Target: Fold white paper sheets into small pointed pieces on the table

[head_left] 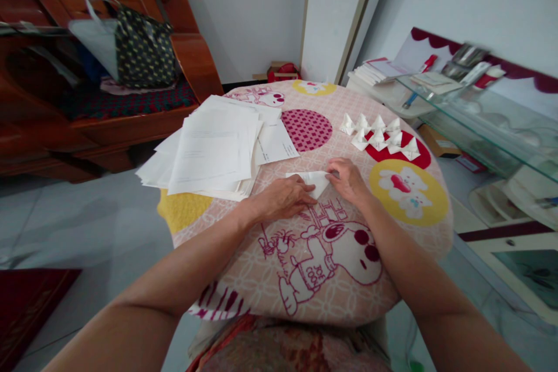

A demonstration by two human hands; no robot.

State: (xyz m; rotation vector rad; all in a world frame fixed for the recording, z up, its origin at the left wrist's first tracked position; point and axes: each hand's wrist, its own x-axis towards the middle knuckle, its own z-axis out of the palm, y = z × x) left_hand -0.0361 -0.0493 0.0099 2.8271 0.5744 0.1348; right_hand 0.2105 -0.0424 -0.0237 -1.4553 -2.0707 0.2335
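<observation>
A small folded white paper (320, 182) lies on the round table, partly covered by my fingers. My left hand (285, 196) is closed on its left side, with the fingertips resting over the near part of the paper. At the upper right corner, my right hand (346, 178) pinches the paper between thumb and fingers. Several small folded paper pieces (378, 139) with pointed tops stand in two rows beyond my right hand. Left of my hands lies a loose stack of white sheets (213, 151), some with faint print.
A patterned cloth (349, 296) covers the table. On the right stands a glass-shelved cabinet (488, 128) holding papers and metal containers. A wooden bench (192, 64) with a dotted bag (142, 49) is at the left. A cardboard box (279, 70) sits behind the table.
</observation>
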